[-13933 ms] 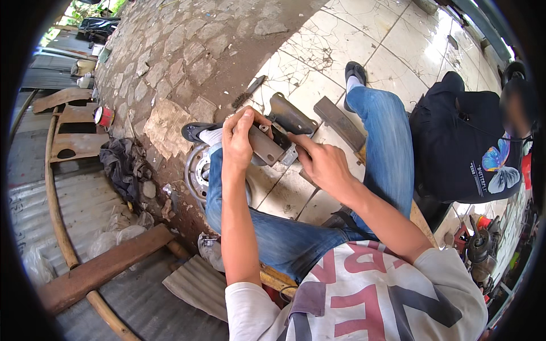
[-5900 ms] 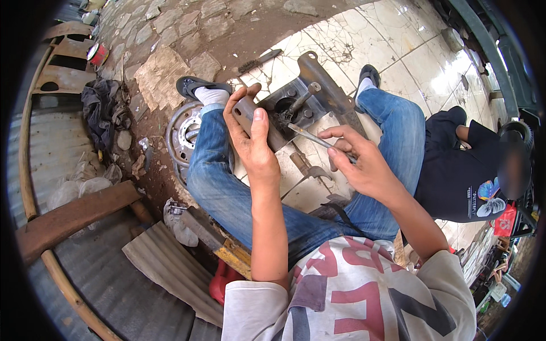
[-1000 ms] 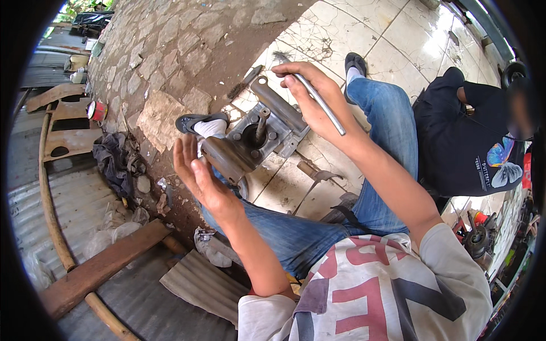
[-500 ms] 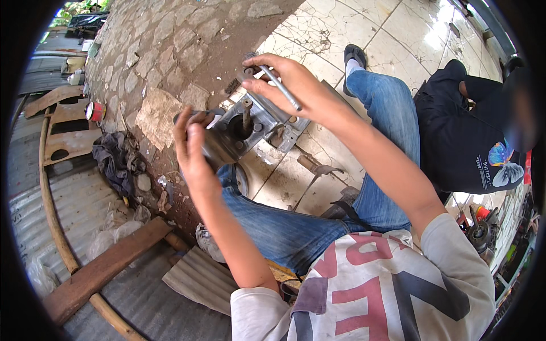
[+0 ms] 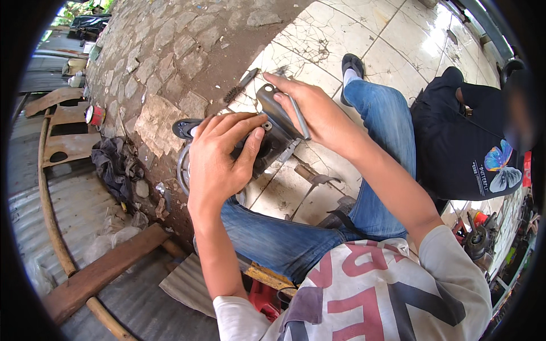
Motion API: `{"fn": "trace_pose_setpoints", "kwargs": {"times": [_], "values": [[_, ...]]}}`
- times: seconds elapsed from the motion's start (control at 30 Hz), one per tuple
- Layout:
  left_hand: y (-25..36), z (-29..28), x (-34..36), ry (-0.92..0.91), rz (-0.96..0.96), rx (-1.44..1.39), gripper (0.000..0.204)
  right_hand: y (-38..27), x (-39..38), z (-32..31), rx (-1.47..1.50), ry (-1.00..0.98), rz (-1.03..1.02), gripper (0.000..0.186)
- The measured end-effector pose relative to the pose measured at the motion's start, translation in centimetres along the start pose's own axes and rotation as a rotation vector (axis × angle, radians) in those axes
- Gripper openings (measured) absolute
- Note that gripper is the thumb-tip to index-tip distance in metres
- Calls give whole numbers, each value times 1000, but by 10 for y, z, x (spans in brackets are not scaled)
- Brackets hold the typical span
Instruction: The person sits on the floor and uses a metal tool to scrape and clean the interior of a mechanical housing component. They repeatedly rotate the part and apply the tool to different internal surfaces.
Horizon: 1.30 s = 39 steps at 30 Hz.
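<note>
My left hand (image 5: 227, 159) lies over the dark steel bracket assembly (image 5: 273, 153), fingers curled across its middle near a small bolt or post end (image 5: 266, 126), hiding much of the central opening. My right hand (image 5: 310, 113) grips a thin metal rod (image 5: 297, 113) with a frayed bristle tip, beside the assembly's upper curved arm (image 5: 267, 101). A wire brush (image 5: 234, 91) lies on the tiles beyond them. Below the assembly, a metal tool with a curved piece (image 5: 313, 176) rests on the floor between my legs, near a steel wheel rim (image 5: 185, 165) at left.
A person in black clothing (image 5: 455, 148) sits close on my right, near tools and parts (image 5: 478, 238). At left are corrugated sheets (image 5: 125, 295), wooden planks (image 5: 102, 267), dark cloth (image 5: 114, 170) and a red can (image 5: 95, 116). Cracked white tiles (image 5: 341, 34) meet stone paving (image 5: 159, 40).
My left hand has moved from the left end of the assembly onto its middle, covering the opening. My right hand, still holding the rod, has shifted slightly down and right since half a second ago.
</note>
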<state>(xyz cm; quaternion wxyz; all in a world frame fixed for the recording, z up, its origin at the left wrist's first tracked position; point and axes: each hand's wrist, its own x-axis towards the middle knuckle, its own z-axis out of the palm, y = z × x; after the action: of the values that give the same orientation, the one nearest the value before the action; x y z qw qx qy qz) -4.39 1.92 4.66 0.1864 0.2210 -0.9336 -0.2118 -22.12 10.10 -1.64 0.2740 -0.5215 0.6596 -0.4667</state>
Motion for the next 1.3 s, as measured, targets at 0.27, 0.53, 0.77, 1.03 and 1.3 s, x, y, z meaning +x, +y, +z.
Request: {"fn": "trace_pose_setpoints", "kwargs": {"times": [0.27, 0.53, 0.77, 1.03, 1.3], "values": [[0, 11, 16, 7, 78, -64, 21, -1, -4, 3, 89, -19, 64, 38], [12, 22, 37, -55, -27, -78, 32, 36, -1, 16, 686, -19, 445, 39], [17, 28, 45, 50, -95, 113, 21, 75, -5, 25, 265, 145, 24, 39], [29, 68, 3, 403, -512, -455, 50, 58, -7, 6, 113, 30, 239, 38], [4, 64, -3, 455, -555, -748, 46, 58, -16, 12, 297, 175, 80, 44]]}}
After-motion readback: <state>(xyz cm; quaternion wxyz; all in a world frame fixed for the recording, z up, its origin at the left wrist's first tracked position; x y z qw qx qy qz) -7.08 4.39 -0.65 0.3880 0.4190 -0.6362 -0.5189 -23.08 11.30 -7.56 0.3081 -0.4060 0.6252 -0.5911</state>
